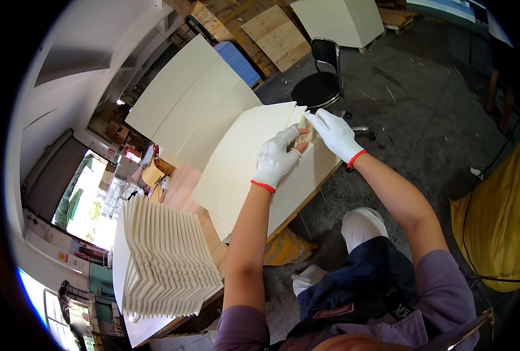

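Note:
A large cream board (236, 158) lies on the table before me, with folded strips (308, 133) along its right edge. My left hand (278, 154), in a white glove with bare fingertips and a red cuff, rests over that edge, its fingers curled round the strips. Just to the right, my right hand (330, 130), in a white glove with a red cuff, closes its fingers on the far corner of the same strips. Part of the strips is hidden behind the fingers. Another panel of cream board (195, 99) stands upright beyond.
A stack of zigzag-folded cream boards (163, 257) stands at the near left on the wooden tabletop (184, 181). Beyond the table is a black chair (318, 88). Yellow sheeting (494, 222) hangs at the right. Another person's legs (500, 99) show at the far right.

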A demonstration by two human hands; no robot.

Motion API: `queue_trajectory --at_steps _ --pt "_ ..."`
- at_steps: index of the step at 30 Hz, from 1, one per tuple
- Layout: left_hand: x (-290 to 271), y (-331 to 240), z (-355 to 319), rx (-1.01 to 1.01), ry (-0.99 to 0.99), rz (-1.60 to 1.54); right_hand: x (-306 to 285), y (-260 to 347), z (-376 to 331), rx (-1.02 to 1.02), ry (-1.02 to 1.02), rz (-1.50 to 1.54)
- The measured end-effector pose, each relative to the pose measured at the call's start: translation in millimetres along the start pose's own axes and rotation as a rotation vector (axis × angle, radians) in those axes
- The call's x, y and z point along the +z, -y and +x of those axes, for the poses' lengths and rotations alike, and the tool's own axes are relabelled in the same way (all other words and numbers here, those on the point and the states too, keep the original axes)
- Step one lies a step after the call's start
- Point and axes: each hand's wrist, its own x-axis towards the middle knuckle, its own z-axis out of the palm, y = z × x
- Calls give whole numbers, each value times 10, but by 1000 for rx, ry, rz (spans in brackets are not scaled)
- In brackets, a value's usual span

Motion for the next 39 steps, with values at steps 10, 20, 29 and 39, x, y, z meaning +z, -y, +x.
queue_trajectory --at_steps 10,20,29,39 --pt "129 41 -83 273 -257 188 -87 236 -71 80 -232 213" --pt "199 108 -765 408 -691 -55 446 560 -191 732 269 1305" --pt "615 632 -2077 -305 -317 -1001 419 364 -149 596 465 1129" --pt "-60 95 -2303 -713 -519 -2176 -859 342 -755 615 369 754"
